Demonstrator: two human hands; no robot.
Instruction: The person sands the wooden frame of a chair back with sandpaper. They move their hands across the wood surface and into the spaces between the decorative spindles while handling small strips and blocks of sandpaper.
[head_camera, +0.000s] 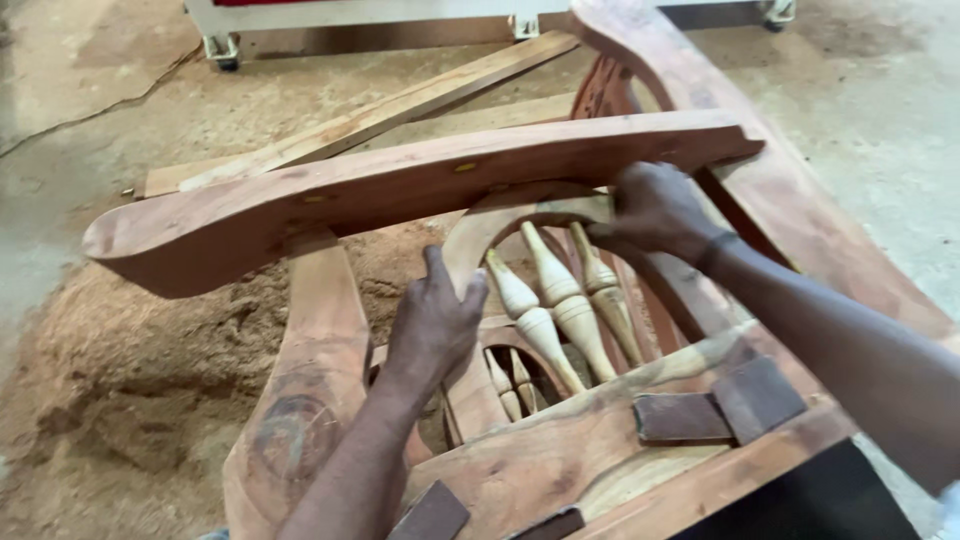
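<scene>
left hand (432, 322) clamped on arch (520, 212) lower left | right hand (655, 210) clamped on arch top right, under armrest (400, 190) | arch sits in chair side above spindles (560, 300) | frame looks joined, wood bare, unfinished | sandpaper pieces (715, 405) on rail (560, 450) | sawdust (150, 370) on floor

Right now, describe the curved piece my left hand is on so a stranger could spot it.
Find the wooden chair frame lying over sawdust. Under its long armrest, the left hand grips a pale arched rail. Unlike the three turned spindles beside it, it is one flat, bowed strip.
</scene>
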